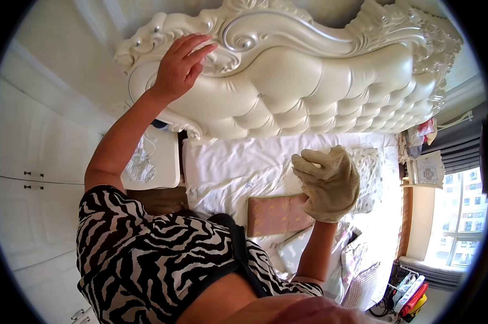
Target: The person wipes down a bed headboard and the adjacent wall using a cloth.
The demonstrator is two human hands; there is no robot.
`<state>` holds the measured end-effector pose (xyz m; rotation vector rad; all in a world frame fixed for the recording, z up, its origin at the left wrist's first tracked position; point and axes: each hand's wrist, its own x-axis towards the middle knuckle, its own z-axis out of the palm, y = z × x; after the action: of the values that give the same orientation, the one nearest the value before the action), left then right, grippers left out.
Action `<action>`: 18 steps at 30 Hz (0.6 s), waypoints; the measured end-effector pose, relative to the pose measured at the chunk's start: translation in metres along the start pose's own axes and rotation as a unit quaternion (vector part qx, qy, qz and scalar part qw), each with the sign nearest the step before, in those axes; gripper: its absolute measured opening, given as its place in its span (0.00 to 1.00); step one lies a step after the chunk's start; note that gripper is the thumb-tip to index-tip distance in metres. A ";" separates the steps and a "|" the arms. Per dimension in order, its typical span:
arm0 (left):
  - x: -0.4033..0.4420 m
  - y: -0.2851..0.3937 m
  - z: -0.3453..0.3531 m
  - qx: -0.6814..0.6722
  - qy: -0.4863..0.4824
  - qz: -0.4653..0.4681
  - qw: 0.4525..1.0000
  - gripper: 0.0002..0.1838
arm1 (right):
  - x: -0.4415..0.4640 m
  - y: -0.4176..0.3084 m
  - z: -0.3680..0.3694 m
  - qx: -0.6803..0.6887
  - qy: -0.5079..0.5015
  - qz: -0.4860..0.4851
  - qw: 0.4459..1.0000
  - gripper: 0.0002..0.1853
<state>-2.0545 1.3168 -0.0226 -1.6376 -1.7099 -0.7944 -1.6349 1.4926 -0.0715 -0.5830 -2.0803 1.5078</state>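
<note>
My left hand [182,67] is bare and raised in front of the carved left part of the cream headboard [292,81]. Its fingers are stretched and slightly apart, with nothing in them; whether the fingertips touch the carving I cannot tell. A fluffy beige glove [336,186] covers my right hand [330,178], which is held up over the bed [228,156]. The gloved fingers bend a little and stand apart, holding nothing. Button-tufted padding fills the middle of the headboard, under a scrolled frame with silver trim.
A brown-pink cushion [279,215] and rumpled bedding [357,259] lie on the bed. At the left stand a white bedside table [165,175] with a patterned cloth bag [140,164] and white cabinets [38,216]. A window [460,216] is at the right.
</note>
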 end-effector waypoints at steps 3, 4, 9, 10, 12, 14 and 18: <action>0.021 -0.008 0.031 0.059 0.001 -0.066 0.996 0.29 | 0.027 -0.028 -0.033 0.096 0.023 -0.020 0.995 0.22; 0.027 -0.009 0.032 0.108 0.014 -0.062 0.992 0.30 | 0.036 -0.036 -0.042 0.129 0.032 -0.027 0.991 0.21; 0.050 -0.028 0.012 0.206 0.020 -0.093 0.974 0.29 | 0.065 -0.066 -0.070 0.217 0.052 -0.106 0.969 0.22; 0.054 -0.037 0.006 0.282 0.031 -0.079 0.956 0.22 | 0.071 -0.080 -0.061 0.383 0.012 -0.103 0.918 0.21; 0.052 -0.056 0.005 0.254 -0.057 -0.118 0.958 0.17 | 0.091 -0.070 -0.054 0.562 0.045 -0.069 0.823 0.22; 0.050 -0.061 0.008 0.262 -0.005 -0.057 0.963 0.10 | 0.113 -0.071 -0.048 0.534 -0.010 -0.093 0.840 0.24; 0.049 -0.061 0.014 0.256 -0.015 -0.086 0.963 0.11 | 0.159 -0.073 -0.029 0.468 0.043 -0.083 0.879 0.25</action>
<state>-2.1169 1.3555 0.0069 -1.1644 -1.9000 -0.3550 -1.7449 1.5888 0.0291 -0.0788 -1.0620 2.0598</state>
